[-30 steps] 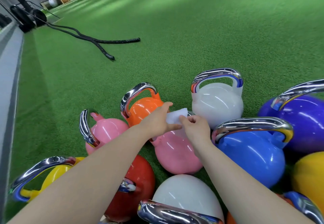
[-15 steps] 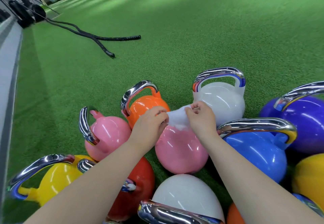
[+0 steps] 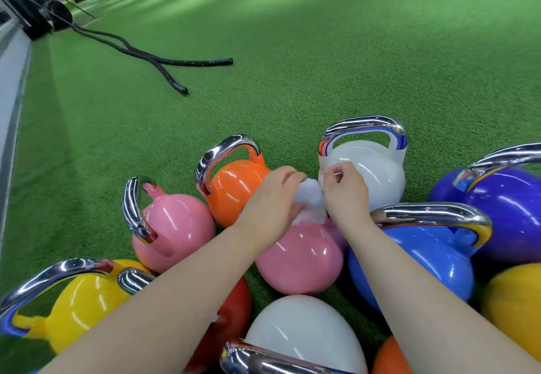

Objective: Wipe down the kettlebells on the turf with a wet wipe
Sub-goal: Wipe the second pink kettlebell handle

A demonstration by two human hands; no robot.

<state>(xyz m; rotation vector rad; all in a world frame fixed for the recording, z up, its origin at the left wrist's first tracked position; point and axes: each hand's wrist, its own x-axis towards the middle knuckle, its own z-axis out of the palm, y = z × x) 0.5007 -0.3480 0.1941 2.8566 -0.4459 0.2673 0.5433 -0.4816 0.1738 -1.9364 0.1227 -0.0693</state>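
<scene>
Several shiny kettlebells with chrome handles crowd the turf in front of me. A white wet wipe (image 3: 311, 202) is bunched between both hands over the top of the middle pink kettlebell (image 3: 301, 259). My left hand (image 3: 270, 202) grips the wipe's left side; my right hand (image 3: 345, 190) pinches its right side. The pink kettlebell's handle is hidden under the hands. Around it sit an orange kettlebell (image 3: 234, 189), a white kettlebell (image 3: 371, 168), a blue kettlebell (image 3: 415, 259) and a second pink kettlebell (image 3: 172, 227).
A purple kettlebell (image 3: 509, 212), two yellow ones (image 3: 85, 306), a red one (image 3: 234, 315) and a near white one (image 3: 304, 332) close the cluster. Black battle ropes (image 3: 164, 63) lie on the green turf (image 3: 322, 51) at far left. A grey strip (image 3: 11, 75) edges the left side.
Both hands have shifted slightly away from me with the wipe, which went from a flat sheet to a bunched wad held tighter between them over the pink kettlebell.
</scene>
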